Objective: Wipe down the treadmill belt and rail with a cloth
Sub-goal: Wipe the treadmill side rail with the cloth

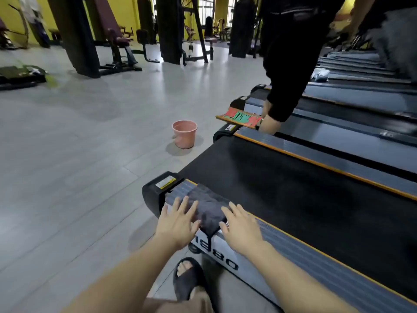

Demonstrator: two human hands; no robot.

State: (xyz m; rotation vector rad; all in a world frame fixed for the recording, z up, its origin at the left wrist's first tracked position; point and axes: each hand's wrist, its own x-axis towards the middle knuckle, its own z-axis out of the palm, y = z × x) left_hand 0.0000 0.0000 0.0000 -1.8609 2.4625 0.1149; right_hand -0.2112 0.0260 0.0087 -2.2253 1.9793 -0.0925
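Observation:
A dark grey folded cloth (208,208) lies across the near side rail (300,256) of the treadmill, close to its rear end cap (158,188). One corner of the cloth hangs over the rail's outer edge. My left hand (178,222) lies flat with spread fingers, its fingertips on the cloth's left edge. My right hand (241,227) lies flat on the rail, fingers straight and touching the cloth's right edge. The black belt (282,188) stretches away to the right of the rail.
A pink bucket (184,133) stands on the grey floor behind the treadmill. Another person in black (291,64) bends over the neighbouring treadmill (338,132) with a red-green brush (239,118). My sandalled foot (188,276) stands beside the rail. Gym machines fill the background.

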